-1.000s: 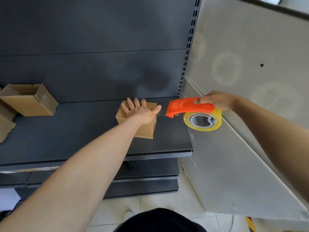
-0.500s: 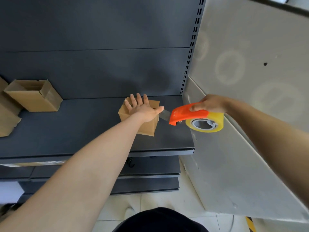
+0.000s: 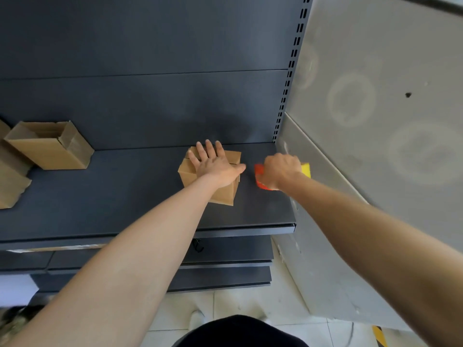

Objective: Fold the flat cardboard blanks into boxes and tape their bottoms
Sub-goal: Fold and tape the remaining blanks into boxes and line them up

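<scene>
The small cardboard box [image 3: 221,194] stands on the dark shelf [image 3: 125,194], towards its right end, folded up into shape with its flaps closed on top. That upturned face is probably the bottom that needs sealing. The left hand [image 3: 215,166] lies flat on it, fingers straight and slightly spread, pressing the flaps down and steadying the box. Whether any tape already crosses the seam cannot be told, since the palm covers most of that face. Just beside the box on its right, apart from it by a narrow gap, the right hand [image 3: 281,171] curls round an orange tape dispenser [image 3: 259,171], whose yellow roll [image 3: 306,169] shows behind the knuckles. The hand and tool are blurred, and the dispenser's front edge does not appear to touch the cardboard. So this box looks folded but, as I judge it, not yet taped, or only about to be. Further left on the same shelf an open box [image 3: 47,149] lies on its side, and another brown box [image 3: 11,184] is partly cut off by the frame edge; whether their bottoms are taped is not visible. A grey panel [image 3: 375,146] closes the scene on the right. At least three blanks seem folded, with sealing of this one left.
</scene>
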A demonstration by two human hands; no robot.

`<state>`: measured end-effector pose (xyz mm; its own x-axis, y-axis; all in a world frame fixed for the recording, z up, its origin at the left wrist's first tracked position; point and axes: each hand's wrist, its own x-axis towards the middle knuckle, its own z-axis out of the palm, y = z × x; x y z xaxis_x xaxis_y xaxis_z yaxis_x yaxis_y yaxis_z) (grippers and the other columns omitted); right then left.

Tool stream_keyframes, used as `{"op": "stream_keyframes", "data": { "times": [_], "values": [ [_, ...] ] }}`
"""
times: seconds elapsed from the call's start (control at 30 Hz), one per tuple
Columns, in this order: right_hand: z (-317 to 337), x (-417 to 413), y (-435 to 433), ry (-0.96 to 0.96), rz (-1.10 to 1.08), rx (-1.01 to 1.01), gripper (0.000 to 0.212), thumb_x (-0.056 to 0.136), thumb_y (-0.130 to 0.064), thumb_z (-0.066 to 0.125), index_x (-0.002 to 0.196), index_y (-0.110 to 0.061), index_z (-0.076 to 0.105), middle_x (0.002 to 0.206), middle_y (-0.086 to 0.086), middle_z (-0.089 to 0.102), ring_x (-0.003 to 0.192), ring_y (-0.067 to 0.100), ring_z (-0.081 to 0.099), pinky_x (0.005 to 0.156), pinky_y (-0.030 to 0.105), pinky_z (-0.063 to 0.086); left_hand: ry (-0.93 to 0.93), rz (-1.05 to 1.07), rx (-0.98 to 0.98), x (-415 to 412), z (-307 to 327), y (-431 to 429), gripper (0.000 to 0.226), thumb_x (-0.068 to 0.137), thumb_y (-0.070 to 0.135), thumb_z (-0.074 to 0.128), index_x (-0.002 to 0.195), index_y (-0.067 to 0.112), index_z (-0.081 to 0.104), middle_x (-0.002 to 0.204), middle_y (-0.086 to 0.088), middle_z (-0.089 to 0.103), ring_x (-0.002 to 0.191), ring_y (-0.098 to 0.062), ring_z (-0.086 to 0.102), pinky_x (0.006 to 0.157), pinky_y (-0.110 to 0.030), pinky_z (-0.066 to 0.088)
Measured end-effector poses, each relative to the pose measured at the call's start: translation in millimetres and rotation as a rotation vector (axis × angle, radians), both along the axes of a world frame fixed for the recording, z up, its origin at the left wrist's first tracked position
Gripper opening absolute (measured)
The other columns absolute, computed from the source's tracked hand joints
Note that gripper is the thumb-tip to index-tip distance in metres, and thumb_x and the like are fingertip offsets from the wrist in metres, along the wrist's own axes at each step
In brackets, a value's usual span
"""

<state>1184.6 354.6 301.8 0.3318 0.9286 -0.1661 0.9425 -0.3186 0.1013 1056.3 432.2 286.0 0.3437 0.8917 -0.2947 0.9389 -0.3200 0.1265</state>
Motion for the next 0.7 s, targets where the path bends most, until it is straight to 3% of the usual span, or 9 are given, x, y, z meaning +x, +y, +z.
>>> {"op": "stream_keyframes", "data": {
  "times": [0.1,0.13,0.27,0.43,0.6,0.7],
  "values": [
    [-14,15,3,0.151,-0.151,0.063,0.046,0.095,-0.044,0.036,0.138,-0.032,0.045,0.113,0.009,0.065,0.105,0.032,0.059,0.089,0.036,0.036,-0.064,0.01,-0.08,-2,5,6,0.076,0.095,0.061,0.01,0.153,0.015,-0.005,0.159,-0.01,-0.013,0.144,-0.033,-0.021,0.112,-0.054,-0.016],
    [-20,20,7,0.188,-0.207,0.081,0.048,0.095,-0.045,0.037,0.14,-0.029,0.043,0.115,0.009,0.064,0.107,0.032,0.058,0.092,0.036,0.035,-0.076,0.007,-0.097,-3,7,8,0.068,0.098,0.054,0.01,0.153,0.015,-0.004,0.16,-0.009,-0.012,0.144,-0.031,-0.021,0.113,-0.053,-0.016],
    [-50,18,22,0.315,-0.4,0.093,0.056,0.095,-0.05,0.04,0.139,-0.014,0.042,0.123,0.012,0.061,0.114,0.033,0.056,0.097,0.037,0.037,-0.123,-0.013,-0.145,-12,12,15,0.056,0.103,0.034,0.02,0.153,0.016,0.001,0.16,-0.007,-0.011,0.144,-0.029,-0.021,0.116,-0.048,-0.014],
    [-81,5,26,0.418,-0.356,0.049,0.061,0.094,-0.044,0.045,0.146,-0.015,0.03,0.13,0.016,0.056,0.12,0.036,0.051,0.105,0.043,0.035,-0.254,0.011,-0.189,-18,15,16,0.054,0.104,0.025,0.028,0.153,0.018,0.006,0.161,-0.004,-0.006,0.145,-0.026,-0.02,0.116,-0.045,-0.014],
    [-45,-8,40,0.503,-0.474,0.314,0.036,0.098,-0.022,0.037,0.121,0.002,0.051,0.123,0.021,0.055,0.115,0.036,0.051,0.088,0.037,0.041,-0.428,0.073,-0.162,-24,19,11,0.049,0.103,0.014,0.03,0.151,0.02,0.02,0.161,-0.002,0.004,0.146,-0.026,-0.012,0.118,-0.043,-0.007],
    [-21,-27,45,0.84,-0.58,0.388,0.038,0.096,-0.036,0.048,0.094,0.001,0.055,0.085,0.012,0.059,0.083,0.029,0.055,0.071,0.031,0.037,-0.529,0.117,-0.07,-29,16,10,0.05,0.101,0.014,0.041,0.148,0.018,0.028,0.16,-0.002,0.011,0.148,-0.025,0.003,0.12,-0.041,0.004]
  ]
}}
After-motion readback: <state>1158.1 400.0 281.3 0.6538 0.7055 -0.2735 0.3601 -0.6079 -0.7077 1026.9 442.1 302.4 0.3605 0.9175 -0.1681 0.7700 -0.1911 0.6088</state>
